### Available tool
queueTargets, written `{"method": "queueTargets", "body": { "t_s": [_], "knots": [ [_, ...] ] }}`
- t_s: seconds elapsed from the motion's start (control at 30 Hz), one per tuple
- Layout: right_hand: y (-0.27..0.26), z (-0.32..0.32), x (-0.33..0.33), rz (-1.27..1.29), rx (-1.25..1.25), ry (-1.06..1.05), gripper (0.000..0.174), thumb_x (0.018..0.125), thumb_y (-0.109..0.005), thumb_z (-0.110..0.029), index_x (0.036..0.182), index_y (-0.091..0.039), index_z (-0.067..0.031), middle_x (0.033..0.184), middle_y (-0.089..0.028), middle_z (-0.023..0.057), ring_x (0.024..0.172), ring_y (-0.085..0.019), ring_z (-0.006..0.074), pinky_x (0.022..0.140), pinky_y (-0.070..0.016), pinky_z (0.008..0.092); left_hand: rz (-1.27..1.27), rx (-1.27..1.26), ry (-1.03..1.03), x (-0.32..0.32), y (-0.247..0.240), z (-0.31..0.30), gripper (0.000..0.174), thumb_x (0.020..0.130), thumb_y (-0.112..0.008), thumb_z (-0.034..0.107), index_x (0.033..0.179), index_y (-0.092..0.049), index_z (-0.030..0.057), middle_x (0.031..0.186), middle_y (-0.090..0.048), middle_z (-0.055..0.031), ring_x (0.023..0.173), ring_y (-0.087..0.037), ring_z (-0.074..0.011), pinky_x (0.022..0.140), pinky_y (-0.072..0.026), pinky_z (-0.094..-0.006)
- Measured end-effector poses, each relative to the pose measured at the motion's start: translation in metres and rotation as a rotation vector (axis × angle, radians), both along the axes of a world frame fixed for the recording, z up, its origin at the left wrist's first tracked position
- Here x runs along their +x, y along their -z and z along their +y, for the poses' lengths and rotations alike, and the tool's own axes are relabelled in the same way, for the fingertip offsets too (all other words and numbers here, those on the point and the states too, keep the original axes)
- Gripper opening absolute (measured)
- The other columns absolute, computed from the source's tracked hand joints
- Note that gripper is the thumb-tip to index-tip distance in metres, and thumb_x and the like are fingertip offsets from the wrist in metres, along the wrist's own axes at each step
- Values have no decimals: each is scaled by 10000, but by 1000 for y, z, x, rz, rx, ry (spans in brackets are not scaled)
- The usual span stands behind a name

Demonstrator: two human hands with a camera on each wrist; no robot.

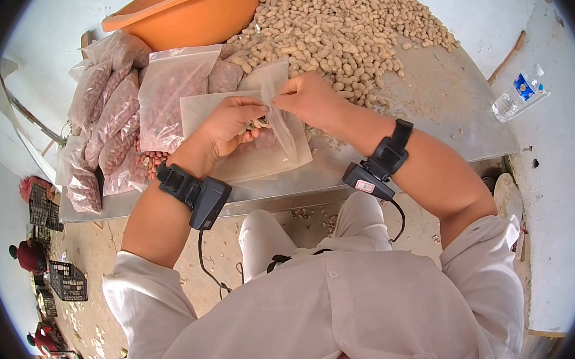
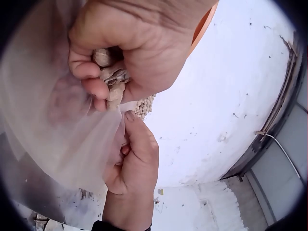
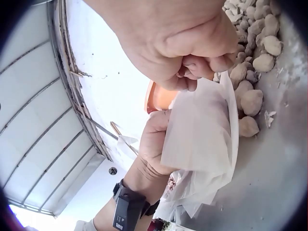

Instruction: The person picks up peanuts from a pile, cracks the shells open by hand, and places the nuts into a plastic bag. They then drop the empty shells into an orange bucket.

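Note:
My left hand point(image 1: 229, 127) curls round a few peanut shells point(image 2: 115, 79) and pinches the edge of a translucent plastic bag point(image 1: 259, 161) between thumb and forefinger. Close beside it, my right hand point(image 1: 311, 100) pinches the same bag near its mouth, thumb against fingers. In the right wrist view the frosted film point(image 3: 202, 130) hangs from the right fingers, partly covering the left hand point(image 3: 155, 139). The bag lies on the metal table, with something reddish showing faintly through it.
A big heap of unshelled peanuts point(image 1: 329, 21) covers the table's far side, beside an orange basin point(image 1: 187, 15). Filled bags of reddish kernels point(image 1: 110, 112) lie stacked at the left, with loose red kernels point(image 1: 154, 163) near them. A water bottle point(image 1: 517, 94) is at the right.

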State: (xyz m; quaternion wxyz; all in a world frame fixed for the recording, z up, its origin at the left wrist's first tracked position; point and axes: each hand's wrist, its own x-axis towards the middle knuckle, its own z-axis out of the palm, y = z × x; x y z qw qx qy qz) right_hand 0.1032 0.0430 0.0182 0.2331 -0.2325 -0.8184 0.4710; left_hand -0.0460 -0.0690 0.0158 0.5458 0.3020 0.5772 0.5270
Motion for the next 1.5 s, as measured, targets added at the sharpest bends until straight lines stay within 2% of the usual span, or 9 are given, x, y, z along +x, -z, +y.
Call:
{"method": "queueTargets", "body": {
  "t_s": [0.13, 0.43, 0.53, 0.63, 0.83, 1.03, 1.13, 1.33, 1.5],
  "knots": [
    [-5, 18, 7, -39, 178, 45, 162, 718, -604, -103, 685, -620, 55, 551, -550, 52, 503, -464, 98, 477, -394, 281, -36, 68, -82, 2, -2, -5, 111, 823, -584, 106, 868, -588, 5, 691, -593, -83, 491, -511, -112, 427, -394, -186],
    [-46, 11, -2, 137, 448, 21, 176, 779, -601, -132, 744, -625, 39, 573, -545, 59, 483, -461, 104, 443, -371, 268, -65, 134, -53, 1, 2, 0, 112, 825, -558, 111, 823, -593, 5, 680, -588, -69, 493, -516, -100, 432, -410, -182],
    [-62, -10, -5, 350, -341, -101, 177, 823, -582, -141, 853, -619, 29, 588, -517, 24, 467, -421, 88, 413, -323, 235, -60, 128, -81, 5, 5, 3, 108, 822, -560, 110, 809, -589, 6, 660, -584, -72, 479, -509, -98, 421, -411, -177],
    [-57, -15, -13, 316, -643, -240, 180, 843, -576, -145, 916, -591, 19, 599, -480, -3, 464, -390, 75, 406, -281, 208, -62, 125, -104, 7, 4, 5, 106, 820, -560, 109, 808, -584, 7, 667, -585, -74, 477, -505, -96, 414, -408, -176],
    [-24, -7, -26, 119, -571, 27, 170, 827, -570, -136, 914, -579, 10, 598, -472, 14, 480, -413, 93, 427, -300, 229, -55, 102, -149, 7, -2, 2, 86, 803, -561, 105, 784, -560, 21, 660, -558, -72, 472, -475, -112, 410, -364, -198],
    [-16, 9, -28, 187, -592, 5, 188, 809, -565, -150, 912, -606, 1, 725, -593, 58, 700, -555, 170, 667, -434, 259, -68, 124, -158, -9, 1, -5, 83, 799, -561, 105, 784, -559, 24, 664, -567, -84, 467, -473, -111, 405, -367, -198],
    [-23, 4, -11, 146, -476, -90, 212, 812, -573, -192, 909, -611, -8, 833, -623, 40, 848, -567, 182, 804, -420, 299, -97, 137, -160, -13, 5, -7, 86, 802, -560, 109, 787, -562, 25, 665, -571, -81, 466, -473, -107, 408, -371, -200],
    [-11, -16, 24, -166, 734, -328, 218, 758, -590, -157, 957, -603, -70, 803, -610, 64, 845, -567, 238, 920, -358, 412, -90, 123, -178, -15, 6, -10, 95, 807, -576, 132, 803, -570, 37, 668, -564, -71, 477, -461, -102, 405, -351, -188],
    [12, -30, 26, -16, 853, -168, 165, 729, -578, -97, 890, -611, -116, 781, -589, 61, 826, -558, 252, 910, -337, 486, 104, 124, -196, -22, -6, -11, 116, 823, -575, 156, 814, -582, 40, 667, -564, -55, 471, -455, -89, 407, -348, -187]
  ]
}}
